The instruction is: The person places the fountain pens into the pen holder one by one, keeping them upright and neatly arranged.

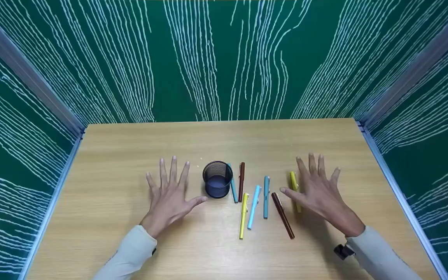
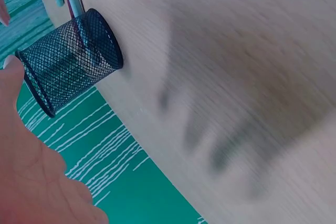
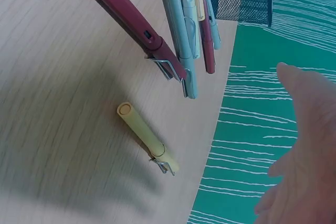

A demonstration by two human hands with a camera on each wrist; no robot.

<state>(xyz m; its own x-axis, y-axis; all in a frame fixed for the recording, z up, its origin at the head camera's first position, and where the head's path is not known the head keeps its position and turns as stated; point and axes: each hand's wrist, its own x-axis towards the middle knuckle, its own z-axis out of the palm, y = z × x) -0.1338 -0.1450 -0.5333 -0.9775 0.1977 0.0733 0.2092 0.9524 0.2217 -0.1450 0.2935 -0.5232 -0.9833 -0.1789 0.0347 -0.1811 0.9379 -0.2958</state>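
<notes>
Fingers spread, my left hand (image 1: pixel 168 200) hovers over the table left of a black mesh pen cup (image 1: pixel 217 181), its thumb pointing toward the cup. My right hand (image 1: pixel 320 192), also spread and holding nothing, hangs above the right-hand yellow pen (image 1: pixel 294 186) and partly covers it in the head view. Between the hands lie a dark red pen (image 1: pixel 283 216), a teal pen (image 1: pixel 266 197), a light blue pen (image 1: pixel 254 207) and another yellow pen (image 1: pixel 243 216). Close by the upright cup are a second dark red pen (image 1: pixel 241 182) and a second teal pen (image 1: pixel 233 189).
The wooden table (image 1: pixel 130 144) is bordered by green panels (image 1: pixel 224 58) with wavy white lines at the back and both sides. Metal rails (image 1: pixel 399 198) run along the side edges. A small black device (image 1: pixel 343 252) sits at the right wrist.
</notes>
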